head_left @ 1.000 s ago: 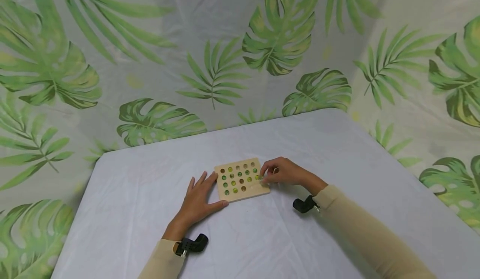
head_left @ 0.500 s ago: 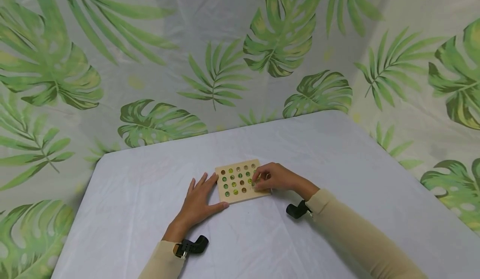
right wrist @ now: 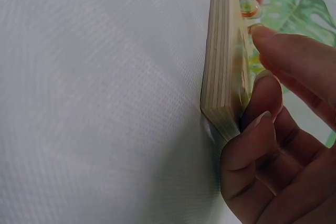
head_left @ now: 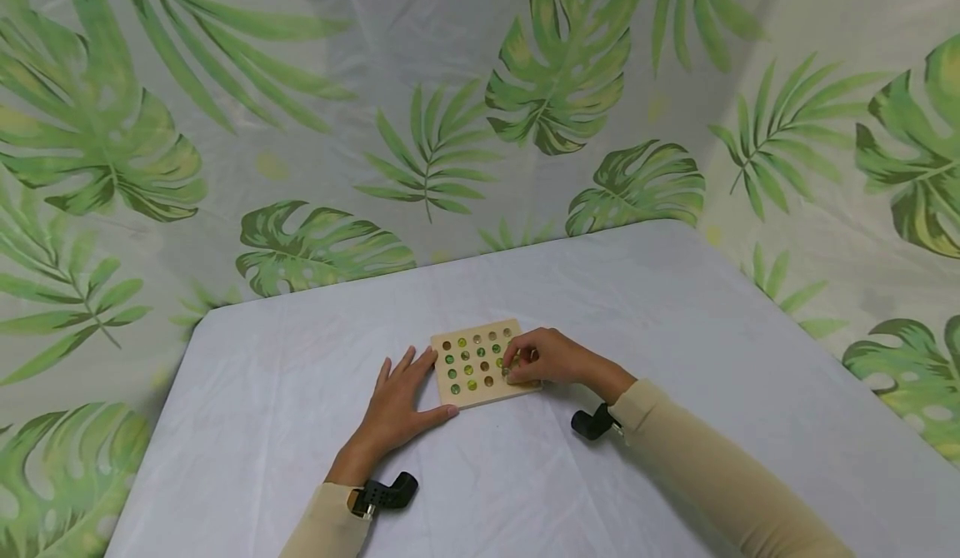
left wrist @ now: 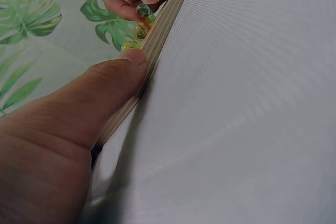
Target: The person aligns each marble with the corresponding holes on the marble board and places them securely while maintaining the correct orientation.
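A pale wooden board (head_left: 478, 381) with rows of round hollows lies flat on the cloth, green, yellow and brownish glass marbles (head_left: 468, 370) sitting in most of them. My left hand (head_left: 392, 404) rests at its left end, fingers spread fairly straight along the side and thumb on the front edge. Over the right part of the board, my right hand (head_left: 558, 356) pinches a clear greenish marble (left wrist: 143, 10) between thumb and fingertips, right at the front row. In the right wrist view its other fingers (right wrist: 247, 153) curl beside the board's corner. The hand hides several hollows there.
A white cloth (head_left: 300, 358) covers the table, slightly wrinkled. Behind it hangs a leaf-patterned sheet (head_left: 427, 150). Black wrist cameras (head_left: 390, 490) are strapped at both sleeves.
My right hand has moved left from the board's right edge to over its front row, with the marble in its fingertips, and now stays nearly still. The left hand has not moved.
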The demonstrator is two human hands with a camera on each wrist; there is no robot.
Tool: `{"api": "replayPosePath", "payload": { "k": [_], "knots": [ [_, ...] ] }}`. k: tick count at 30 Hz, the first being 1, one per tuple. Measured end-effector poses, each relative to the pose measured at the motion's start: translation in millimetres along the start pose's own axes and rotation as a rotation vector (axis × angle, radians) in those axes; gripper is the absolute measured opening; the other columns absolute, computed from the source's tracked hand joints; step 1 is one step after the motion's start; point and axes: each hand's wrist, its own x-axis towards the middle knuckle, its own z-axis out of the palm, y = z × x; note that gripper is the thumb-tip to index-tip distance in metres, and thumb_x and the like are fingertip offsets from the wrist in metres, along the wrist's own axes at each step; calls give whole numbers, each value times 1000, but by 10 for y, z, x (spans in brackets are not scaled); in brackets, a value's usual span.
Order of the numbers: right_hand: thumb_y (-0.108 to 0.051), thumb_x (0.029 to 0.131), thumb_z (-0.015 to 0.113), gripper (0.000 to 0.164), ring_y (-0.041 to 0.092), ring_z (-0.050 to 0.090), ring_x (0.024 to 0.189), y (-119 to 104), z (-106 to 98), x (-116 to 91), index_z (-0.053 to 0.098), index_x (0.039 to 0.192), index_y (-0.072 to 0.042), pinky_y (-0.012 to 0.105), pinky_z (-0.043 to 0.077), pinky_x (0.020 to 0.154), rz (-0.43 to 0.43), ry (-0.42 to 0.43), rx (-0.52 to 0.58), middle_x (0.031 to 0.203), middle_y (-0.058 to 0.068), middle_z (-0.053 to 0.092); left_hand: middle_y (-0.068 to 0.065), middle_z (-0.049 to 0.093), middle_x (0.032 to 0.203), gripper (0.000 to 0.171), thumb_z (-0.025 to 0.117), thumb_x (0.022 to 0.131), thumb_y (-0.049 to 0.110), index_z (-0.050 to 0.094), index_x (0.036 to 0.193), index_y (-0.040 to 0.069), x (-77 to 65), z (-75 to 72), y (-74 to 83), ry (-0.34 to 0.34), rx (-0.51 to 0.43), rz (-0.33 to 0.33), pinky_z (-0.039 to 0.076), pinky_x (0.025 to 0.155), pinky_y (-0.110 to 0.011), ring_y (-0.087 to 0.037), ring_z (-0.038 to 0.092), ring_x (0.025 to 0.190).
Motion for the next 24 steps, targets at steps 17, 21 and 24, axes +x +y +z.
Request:
{"api": "replayPosePath", "payload": {
  "k": [17, 21, 24],
  "knots": [
    [-19, 83, 77, 13, 11, 52, 62, -6, 4, -4, 73, 95, -15, 23, 43, 53, 3, -16, 2, 72, 0, 62, -2, 31, 156, 95, 69, 78, 63, 32, 152, 17, -6, 25, -19, 14, -9, 1, -2, 119, -46, -23, 16, 147],
    [-20, 83, 77, 14, 12, 53, 62, 0, -11, -3, 74, 96, -16, 23, 44, 53, 5, -17, -8, 73, -1, 62, -2, 31, 156, 96, 69, 78, 63, 32, 152, 16, -8, 21, -16, 14, -2, 2, -2, 119, -46, -23, 16, 147],
    [-21, 84, 77, 14, 12, 54, 65, 6, -33, -8, 73, 97, -17, 24, 46, 54, 7, -14, -19, 75, -1, 63, -3, 32, 155, 96, 70, 77, 62, 32, 152, 16, -11, 14, -11, 15, -2, 1, -1, 119, -47, -24, 16, 147]
  ]
}}
